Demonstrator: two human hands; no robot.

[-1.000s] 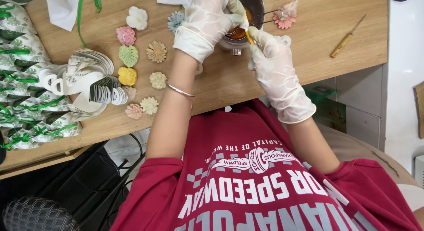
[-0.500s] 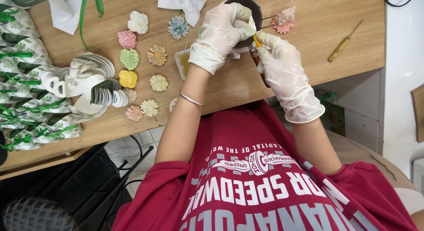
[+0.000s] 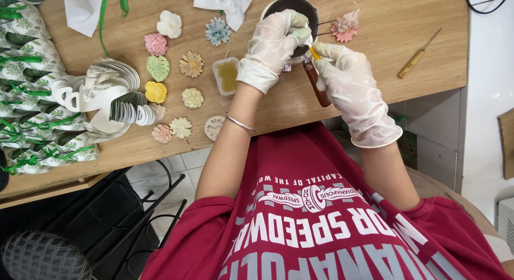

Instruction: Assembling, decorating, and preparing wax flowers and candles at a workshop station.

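Pot (image 3: 292, 6), small, dark and round, stands at the far edge of the wooden worktop (image 3: 385, 49), and both gloved hands meet directly over its near rim. The left hand (image 3: 273, 44) is curled shut around a small pale piece, pinched at its fingertips above the pot, probably so that drips fall back inside. The right hand (image 3: 348, 81) is clamped on a brown-handled tool (image 3: 316, 84), yellow tip pointing up at the pinched piece, handle angled back toward the body for fine control. Left of the pot lie a square mould (image 3: 227, 75) with yellowish fill and rows of coloured flower pieces (image 3: 171, 76), kept apart from each other, apparently to set. Right of the pot lies a wooden-handled pick (image 3: 416, 56), untouched.

Against the earlier frame, both hands have drawn slightly nearer the body, and the tool's brown handle is now plainly exposed. The flower pieces are unmoved.
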